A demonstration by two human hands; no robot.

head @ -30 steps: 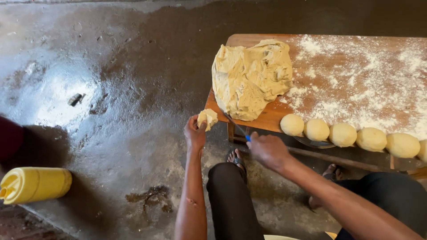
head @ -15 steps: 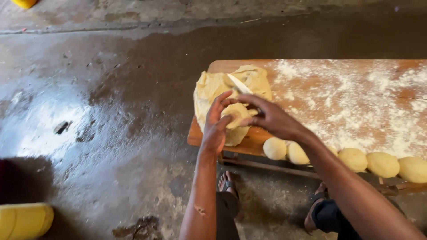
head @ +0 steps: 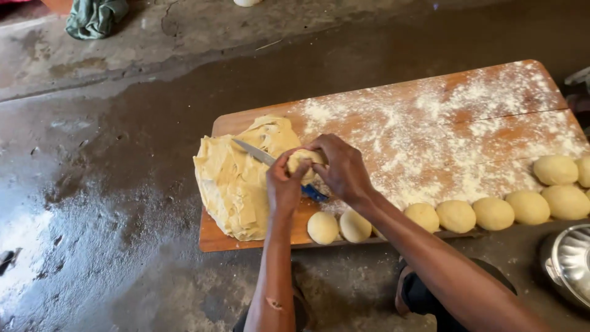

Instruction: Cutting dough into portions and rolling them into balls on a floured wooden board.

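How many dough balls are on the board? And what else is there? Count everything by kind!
Round dough balls on the board: 9 (one cut off by the picture's edge)
Dough piece held between left hand and right hand: 1
Big dough lump: 1
Knife: 1
Wooden board: 1
Metal bowl: 1
Total: 14

The floor is dark, rough concrete, wet and shiny on the left where light reflects. A raised, paler ledge runs along the top, with a crumpled green cloth lying on it.
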